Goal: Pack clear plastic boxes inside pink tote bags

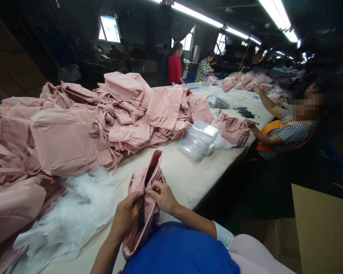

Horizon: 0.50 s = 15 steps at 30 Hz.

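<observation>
A pink fabric bag [143, 232] with a strap handle stands at the table's near edge, its long mouth partly spread and dark inside. My left hand [127, 213] is closed on the near-left rim of that mouth. Opposite it, my right hand [162, 196] pinches the other rim, thumb and forefinger together. The fingertips of both hands nearly meet at the middle of the opening, around a small round spot that looks like a snap. Part of the bag's lower body is hidden by my left forearm and a blue apron [177, 251].
A large heap of pink bags [71, 137] covers the table's left side. White plastic bags [80, 209] lie before it. Clear plastic boxes [198, 139] are stacked right of centre. A co-worker [286, 129] handles a pink bag [234, 129] at the right edge. Cardboard [322, 228] stands at lower right.
</observation>
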### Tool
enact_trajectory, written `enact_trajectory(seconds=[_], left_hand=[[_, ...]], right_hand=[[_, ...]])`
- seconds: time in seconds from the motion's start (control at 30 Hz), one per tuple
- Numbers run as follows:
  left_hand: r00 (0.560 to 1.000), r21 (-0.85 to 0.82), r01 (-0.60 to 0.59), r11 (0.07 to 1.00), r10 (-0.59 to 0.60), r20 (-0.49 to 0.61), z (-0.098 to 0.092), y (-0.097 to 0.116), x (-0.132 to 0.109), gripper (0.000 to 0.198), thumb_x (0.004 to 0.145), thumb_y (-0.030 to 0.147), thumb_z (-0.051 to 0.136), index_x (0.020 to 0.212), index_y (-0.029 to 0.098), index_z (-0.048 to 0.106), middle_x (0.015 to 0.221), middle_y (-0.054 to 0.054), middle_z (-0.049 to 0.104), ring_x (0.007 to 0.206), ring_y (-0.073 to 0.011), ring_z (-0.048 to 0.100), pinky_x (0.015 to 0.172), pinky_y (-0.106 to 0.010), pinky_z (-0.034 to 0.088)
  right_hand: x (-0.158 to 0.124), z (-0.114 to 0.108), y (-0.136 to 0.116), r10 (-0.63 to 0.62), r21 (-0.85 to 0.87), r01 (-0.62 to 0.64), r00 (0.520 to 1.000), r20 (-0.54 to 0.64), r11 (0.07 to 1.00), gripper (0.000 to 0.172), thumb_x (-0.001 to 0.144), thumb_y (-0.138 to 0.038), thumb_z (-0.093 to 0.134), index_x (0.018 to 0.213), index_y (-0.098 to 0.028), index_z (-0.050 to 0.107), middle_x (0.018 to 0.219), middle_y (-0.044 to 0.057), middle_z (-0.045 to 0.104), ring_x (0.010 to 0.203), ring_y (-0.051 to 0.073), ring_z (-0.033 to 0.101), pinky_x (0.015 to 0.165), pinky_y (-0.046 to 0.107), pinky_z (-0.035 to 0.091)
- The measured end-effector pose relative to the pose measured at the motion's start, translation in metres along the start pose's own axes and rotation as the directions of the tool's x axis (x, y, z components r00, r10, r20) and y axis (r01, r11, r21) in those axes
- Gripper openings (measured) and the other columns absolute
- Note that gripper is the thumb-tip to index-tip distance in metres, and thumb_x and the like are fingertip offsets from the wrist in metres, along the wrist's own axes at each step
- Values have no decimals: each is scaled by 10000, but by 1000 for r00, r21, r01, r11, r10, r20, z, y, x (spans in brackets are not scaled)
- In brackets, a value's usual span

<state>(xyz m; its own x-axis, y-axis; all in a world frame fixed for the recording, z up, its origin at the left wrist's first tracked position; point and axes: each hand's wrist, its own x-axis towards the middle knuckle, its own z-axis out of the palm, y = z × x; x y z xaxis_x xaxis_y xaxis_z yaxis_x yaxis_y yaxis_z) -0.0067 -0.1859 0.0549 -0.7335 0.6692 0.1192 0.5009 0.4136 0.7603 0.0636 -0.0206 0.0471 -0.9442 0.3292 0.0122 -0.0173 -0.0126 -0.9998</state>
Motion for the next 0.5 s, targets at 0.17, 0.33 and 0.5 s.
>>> enact_trajectory(seconds=[0.17,0.33,0.5], left_hand=[[999,70,-51,996,50,22,-1,8,-2,225,952,269,412,975,215,629,921,-27,644,858,-190,595,765,-291,430],[996,202,-81,976,70,58,-4,14,-8,264,978,274,359,945,221,616,873,-29,605,812,-200,559,729,-321,408],[999,-164,-52,985,50,-17,-19,-2,-8,204,907,264,513,1037,260,670,1017,-12,656,947,-186,606,837,-277,473]], right_hand=[[-6,3,-12,-89,-192,81,995,-33,978,143,836,-258,600,727,-171,568,679,-30,541,635,101,481,611,222,375],[-8,-5,-21,-186,-262,192,981,48,946,155,823,-277,629,715,-168,612,655,-25,565,587,96,473,576,229,376],[35,-60,-18,-83,-41,75,955,-284,996,389,879,-501,544,785,-149,680,752,60,671,676,156,595,651,278,474]])
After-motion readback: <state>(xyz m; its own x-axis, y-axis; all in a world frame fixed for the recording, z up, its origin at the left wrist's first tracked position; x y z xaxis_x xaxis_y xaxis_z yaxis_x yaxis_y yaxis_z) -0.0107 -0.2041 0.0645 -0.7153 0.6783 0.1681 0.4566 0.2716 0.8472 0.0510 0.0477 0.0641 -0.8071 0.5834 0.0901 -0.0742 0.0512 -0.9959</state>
